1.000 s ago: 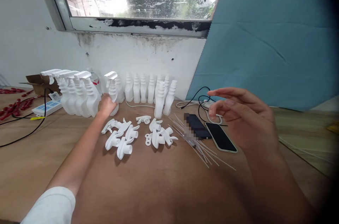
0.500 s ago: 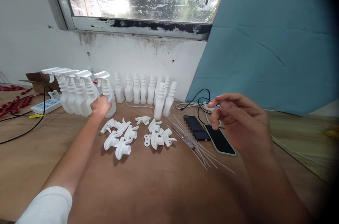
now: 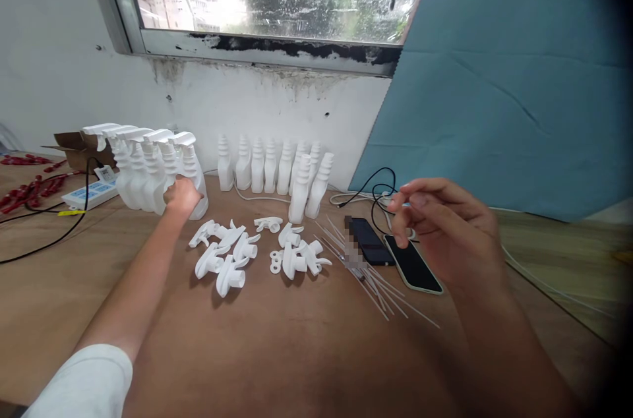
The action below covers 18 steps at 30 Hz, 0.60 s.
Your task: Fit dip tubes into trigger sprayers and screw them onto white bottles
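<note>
My left hand (image 3: 182, 196) is closed around the body of a white spray bottle (image 3: 196, 175) with its trigger head on. That bottle stands at the right end of a row of similar spray bottles (image 3: 133, 171), close against its neighbour. My right hand (image 3: 452, 227) is raised over the right side of the table, fingers loosely bent and apart, with nothing seen in it. Loose white trigger heads (image 3: 230, 276) lie in front of the left hand, and a second group of trigger heads (image 3: 295, 260) lies to their right.
Several headless white bottles (image 3: 257, 167) stand along the wall. Thin white tubes (image 3: 376, 286) lie beside a dark phone (image 3: 370, 240) and a pale-edged phone (image 3: 414, 265). On the left are a power strip (image 3: 91, 194), black cables, red items (image 3: 34, 190) and a cardboard box (image 3: 82, 149).
My left hand has moved the spray bottle left, closing the gap to the row. My right hand has hardly moved. The view has shifted slightly.
</note>
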Available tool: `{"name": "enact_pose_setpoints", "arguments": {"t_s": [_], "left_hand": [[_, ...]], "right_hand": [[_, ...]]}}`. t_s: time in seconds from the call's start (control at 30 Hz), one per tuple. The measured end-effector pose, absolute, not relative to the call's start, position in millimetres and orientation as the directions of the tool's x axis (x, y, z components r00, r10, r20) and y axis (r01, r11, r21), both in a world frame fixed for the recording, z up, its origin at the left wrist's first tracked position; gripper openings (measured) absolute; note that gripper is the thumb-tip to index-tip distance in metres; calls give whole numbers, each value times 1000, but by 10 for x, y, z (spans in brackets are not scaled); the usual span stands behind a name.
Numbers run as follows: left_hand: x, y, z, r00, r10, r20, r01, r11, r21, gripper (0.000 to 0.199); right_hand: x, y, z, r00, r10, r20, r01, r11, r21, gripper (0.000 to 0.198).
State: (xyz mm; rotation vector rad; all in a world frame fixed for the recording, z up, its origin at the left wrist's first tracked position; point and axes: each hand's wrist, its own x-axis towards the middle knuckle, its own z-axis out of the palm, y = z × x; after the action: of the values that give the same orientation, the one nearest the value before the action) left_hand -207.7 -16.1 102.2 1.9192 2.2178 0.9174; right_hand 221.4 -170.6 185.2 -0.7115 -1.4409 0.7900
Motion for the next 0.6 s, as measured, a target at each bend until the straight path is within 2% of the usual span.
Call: {"name": "enact_pose_setpoints", "arguments": {"t_s": [0.07, 0.17, 0.33, 0.53, 0.6], "left_hand": [[-2043, -179, 1061, -340, 904, 260, 877, 205, 434, 72], [-1969, -198, 1131, -409, 887, 214, 870, 307, 386, 82], [-1897, -287, 1288, -442, 884, 149, 858, 369, 356, 102], [-1788, -478, 1597, -487, 864, 124, 845, 432, 314, 98], [-1695, -581, 1704, -448, 879, 161, 868, 385, 314, 98]], "right_hand": [[2216, -1697, 1846, -26, 821, 570, -40, 569, -821, 9], [2213, -1687, 1841, -23, 827, 562, -39, 561, -827, 8], [2201, -1679, 1843, -28, 833, 552, -39, 551, -834, 7], [2186, -1634, 1816, -39, 837, 546, -35, 544, -838, 7], [2186, -1612, 1791, -69, 838, 540, -26, 540, -841, 7]]}}
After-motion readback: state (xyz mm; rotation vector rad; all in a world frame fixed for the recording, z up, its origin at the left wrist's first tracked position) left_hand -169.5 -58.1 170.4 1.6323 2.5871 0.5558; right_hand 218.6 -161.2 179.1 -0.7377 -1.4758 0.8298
